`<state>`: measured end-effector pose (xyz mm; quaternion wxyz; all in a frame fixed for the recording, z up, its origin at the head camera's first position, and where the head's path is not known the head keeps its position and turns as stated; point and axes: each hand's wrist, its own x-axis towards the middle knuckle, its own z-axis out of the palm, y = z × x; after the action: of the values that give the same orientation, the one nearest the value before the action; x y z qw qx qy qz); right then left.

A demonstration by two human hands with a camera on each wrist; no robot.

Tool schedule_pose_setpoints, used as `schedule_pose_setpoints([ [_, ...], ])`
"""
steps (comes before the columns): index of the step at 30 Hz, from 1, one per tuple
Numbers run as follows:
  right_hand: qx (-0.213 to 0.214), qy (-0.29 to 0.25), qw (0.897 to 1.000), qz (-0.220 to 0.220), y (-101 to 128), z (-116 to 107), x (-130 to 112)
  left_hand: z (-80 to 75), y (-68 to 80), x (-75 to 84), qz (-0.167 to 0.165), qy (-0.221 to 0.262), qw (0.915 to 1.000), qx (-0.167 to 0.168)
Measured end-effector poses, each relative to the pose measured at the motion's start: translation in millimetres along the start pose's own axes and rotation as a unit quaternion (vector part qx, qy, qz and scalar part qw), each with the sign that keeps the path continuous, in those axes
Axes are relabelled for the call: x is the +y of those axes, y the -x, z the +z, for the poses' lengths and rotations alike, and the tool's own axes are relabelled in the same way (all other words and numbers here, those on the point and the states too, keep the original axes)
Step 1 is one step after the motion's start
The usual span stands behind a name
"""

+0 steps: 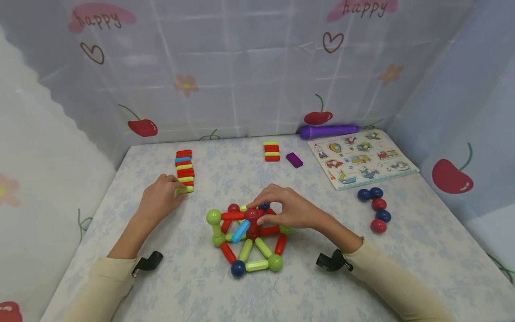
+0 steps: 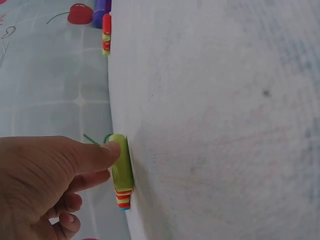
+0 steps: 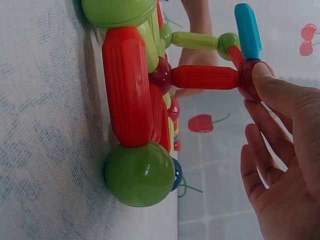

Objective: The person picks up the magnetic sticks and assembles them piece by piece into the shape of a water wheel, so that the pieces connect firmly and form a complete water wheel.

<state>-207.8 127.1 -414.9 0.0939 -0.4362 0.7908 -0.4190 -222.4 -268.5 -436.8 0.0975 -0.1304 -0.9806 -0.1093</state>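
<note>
**opA:** ok so the green rod (image 2: 121, 162) is the near end of the rod stack (image 1: 184, 170), far-left on the table (image 1: 169, 277). Left hand (image 1: 158, 201) is right on it, thumb tip on the rod's near end, other fingers curled loosely under, so a light pinch afaict. Long axis runs left-right, and the hand comes at it from the near-left. Rest of the row stretches away toward the far side behind it.

**opB:** and the right one?

**opA:** right hand (image 1: 291, 211) is over the ball-and-rod structure (image 1: 247, 237) at table center, thumb tip pressed on the dark red ball (image 3: 255, 77) at its top, where a red rod and the blue rod (image 3: 248, 31) meet. Fingers relaxed and mostly straight in the wrist cam, not wrapped round anything.

**opB:** so which hand's closer to the stack?

**opA:** left, easily. Structure sits to the right of that rod and nearer me. Spare balls (image 1: 376, 210) are off right, puzzle board (image 1: 362, 158) far-right.
</note>
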Motion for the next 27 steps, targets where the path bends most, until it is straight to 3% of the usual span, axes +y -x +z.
schedule_pose_setpoints([
  [13,0.0,-0.006,1.0,0.003,3.6,5.4,0.6,11.1,1.7,-4.6,-0.009,0.016,0.9998,-0.008],
  [22,0.001,-0.008,1.0,-0.001,1.5,4.0,0.6,12.4,8.0,-4.7,-0.002,-0.015,0.9992,-0.038],
  [27,0.002,-0.007,1.0,-0.004,0.1,1.2,-0.6,3.3,22.8,-0.2,-0.002,0.064,0.998,0.001],
])
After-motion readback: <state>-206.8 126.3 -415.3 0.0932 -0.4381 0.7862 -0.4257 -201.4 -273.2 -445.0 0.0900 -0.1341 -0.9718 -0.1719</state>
